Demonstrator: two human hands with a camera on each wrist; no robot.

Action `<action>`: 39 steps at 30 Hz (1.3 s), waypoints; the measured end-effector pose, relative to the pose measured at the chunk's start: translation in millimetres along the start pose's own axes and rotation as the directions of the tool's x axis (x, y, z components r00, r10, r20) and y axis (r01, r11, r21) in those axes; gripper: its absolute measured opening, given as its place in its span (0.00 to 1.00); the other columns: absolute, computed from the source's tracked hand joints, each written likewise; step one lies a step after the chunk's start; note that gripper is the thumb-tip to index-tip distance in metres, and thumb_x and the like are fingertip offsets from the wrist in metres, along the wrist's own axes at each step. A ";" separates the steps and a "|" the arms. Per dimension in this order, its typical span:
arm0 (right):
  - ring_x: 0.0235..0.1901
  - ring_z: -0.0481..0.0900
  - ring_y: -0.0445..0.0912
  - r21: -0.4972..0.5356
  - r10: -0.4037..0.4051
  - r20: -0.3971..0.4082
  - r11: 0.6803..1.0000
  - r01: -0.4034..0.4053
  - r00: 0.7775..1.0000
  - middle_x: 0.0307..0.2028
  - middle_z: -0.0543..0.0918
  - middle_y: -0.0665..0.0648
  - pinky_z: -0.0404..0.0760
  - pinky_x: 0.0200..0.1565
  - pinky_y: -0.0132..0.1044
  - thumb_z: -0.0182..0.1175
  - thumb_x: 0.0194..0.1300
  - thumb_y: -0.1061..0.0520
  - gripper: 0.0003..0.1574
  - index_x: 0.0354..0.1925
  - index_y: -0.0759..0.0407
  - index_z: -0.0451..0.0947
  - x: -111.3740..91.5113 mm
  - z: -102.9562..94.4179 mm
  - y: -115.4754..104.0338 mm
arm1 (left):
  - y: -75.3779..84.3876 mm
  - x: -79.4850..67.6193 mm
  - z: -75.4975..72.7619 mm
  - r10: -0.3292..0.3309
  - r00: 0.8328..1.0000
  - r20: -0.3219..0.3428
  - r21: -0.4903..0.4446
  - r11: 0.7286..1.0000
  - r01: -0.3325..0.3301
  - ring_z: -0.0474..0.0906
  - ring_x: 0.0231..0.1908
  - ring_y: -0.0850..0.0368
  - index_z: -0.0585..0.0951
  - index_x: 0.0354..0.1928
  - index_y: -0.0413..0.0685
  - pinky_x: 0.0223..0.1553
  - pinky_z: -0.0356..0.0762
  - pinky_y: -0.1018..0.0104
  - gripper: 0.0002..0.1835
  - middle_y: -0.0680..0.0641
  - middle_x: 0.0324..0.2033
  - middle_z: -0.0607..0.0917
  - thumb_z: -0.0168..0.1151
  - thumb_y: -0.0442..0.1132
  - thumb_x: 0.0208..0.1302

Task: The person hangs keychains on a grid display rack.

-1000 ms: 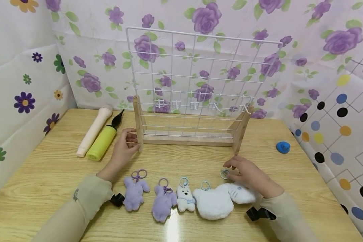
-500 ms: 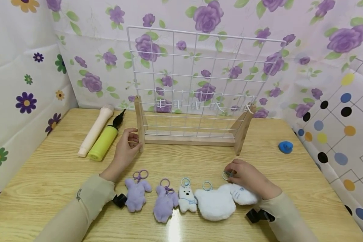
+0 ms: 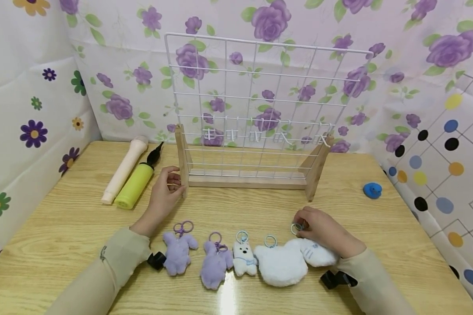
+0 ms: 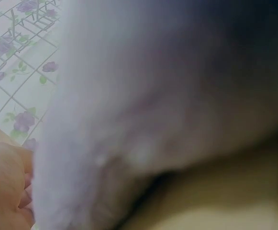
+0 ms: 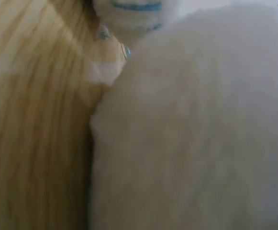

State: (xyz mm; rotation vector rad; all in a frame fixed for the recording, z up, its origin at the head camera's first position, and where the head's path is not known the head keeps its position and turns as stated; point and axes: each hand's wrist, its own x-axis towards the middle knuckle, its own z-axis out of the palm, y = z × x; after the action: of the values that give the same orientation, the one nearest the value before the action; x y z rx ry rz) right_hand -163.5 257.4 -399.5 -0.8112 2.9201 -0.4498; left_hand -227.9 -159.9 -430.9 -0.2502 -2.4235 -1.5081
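Note:
My left hand [image 3: 163,190] holds the left wooden leg of a white wire grid rack [image 3: 246,181]; how far the fingers reach behind the leg is hidden. At front right, my right hand [image 3: 323,227] pinches the light blue ring [image 3: 295,228] of a white plush keychain [image 3: 317,253], which lies on the table partly under the hand. Left of it lie a bigger white plush keychain [image 3: 281,267], a small white bear keychain [image 3: 244,260] and two purple plush keychains [image 3: 214,267]. Blurred white plush [image 5: 191,134] fills much of the right wrist view.
Several white hooks [image 3: 255,136] hang in a row on the grid. A pale microphone-shaped object [image 3: 124,170] and a yellow-green hand pump [image 3: 134,186] lie at left. At right sits a small blue toy [image 3: 372,190]. Floral cloth surrounds the wooden table [image 3: 236,210].
My right hand's fingers have closed on the blue ring and shifted it slightly to the right. My left hand stays at the rack's leg.

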 end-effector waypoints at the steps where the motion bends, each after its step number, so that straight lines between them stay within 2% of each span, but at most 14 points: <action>1: 0.30 0.74 0.37 0.010 0.009 0.003 1.000 -0.009 1.000 0.30 0.77 0.49 0.74 0.31 0.29 0.70 0.54 0.61 0.11 0.36 0.55 0.78 0.3 -0.2 -0.3 | -0.2 0.1 0.0 0.001 1.000 0.000 -0.001 1.000 -0.001 0.76 0.44 0.44 0.64 0.61 0.38 0.37 0.71 0.86 0.29 0.34 0.46 0.76 0.62 0.22 0.59; 6: 0.28 0.72 0.37 0.054 0.010 0.010 0.998 -0.011 1.000 0.29 0.77 0.48 0.73 0.30 0.29 0.70 0.54 0.63 0.13 0.36 0.54 0.77 0.9 -1.2 -1.2 | -0.3 0.4 0.0 0.007 1.000 -0.001 -0.007 1.000 -0.007 0.76 0.44 0.44 0.64 0.61 0.38 0.37 0.71 0.86 0.29 0.34 0.46 0.76 0.62 0.22 0.58; 14: 0.27 0.72 0.36 0.065 0.018 0.024 0.998 -0.019 1.000 0.27 0.77 0.47 0.72 0.29 0.28 0.70 0.54 0.63 0.13 0.36 0.53 0.78 -1.3 -3.3 0.7 | 1.9 0.9 0.7 0.007 1.000 0.003 0.000 1.000 -0.007 0.76 0.44 0.44 0.65 0.61 0.38 0.37 0.71 0.86 0.29 0.34 0.46 0.76 0.62 0.22 0.58; 20: 0.26 0.71 0.33 0.099 0.000 0.045 0.995 -0.005 0.999 0.26 0.78 0.45 0.72 0.29 0.27 0.69 0.55 0.63 0.11 0.36 0.53 0.78 -2.5 -5.8 2.6 | 3.6 0.6 0.2 -0.002 1.000 0.003 0.022 1.000 0.002 0.76 0.44 0.44 0.64 0.61 0.38 0.37 0.71 0.86 0.29 0.35 0.46 0.77 0.62 0.24 0.59; 29: 0.28 0.74 0.33 0.155 -0.015 0.046 0.988 0.008 0.999 0.28 0.81 0.46 0.76 0.31 0.28 0.67 0.58 0.62 0.07 0.35 0.54 0.79 -4.8 -7.4 9.4 | 1.1 0.3 0.9 -0.001 1.000 0.001 0.040 0.999 0.001 0.77 0.44 0.45 0.65 0.61 0.39 0.37 0.71 0.85 0.29 0.36 0.47 0.77 0.63 0.24 0.58; 39: 0.28 0.75 0.31 0.201 0.008 0.031 0.979 -0.014 0.999 0.28 0.82 0.45 0.77 0.32 0.27 0.64 0.61 0.62 0.04 0.34 0.53 0.80 -7.1 -11.2 14.4 | -0.2 -0.4 1.1 0.005 1.000 -0.007 0.039 0.999 -0.005 0.77 0.43 0.44 0.65 0.61 0.38 0.37 0.71 0.84 0.29 0.35 0.46 0.77 0.63 0.24 0.58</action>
State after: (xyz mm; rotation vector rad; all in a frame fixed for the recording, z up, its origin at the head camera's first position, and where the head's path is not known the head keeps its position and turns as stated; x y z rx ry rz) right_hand -166.2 275.7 -393.2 -0.7656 2.7906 -0.7117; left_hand -227.7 -159.0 -431.7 -0.2422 -2.4422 -1.4559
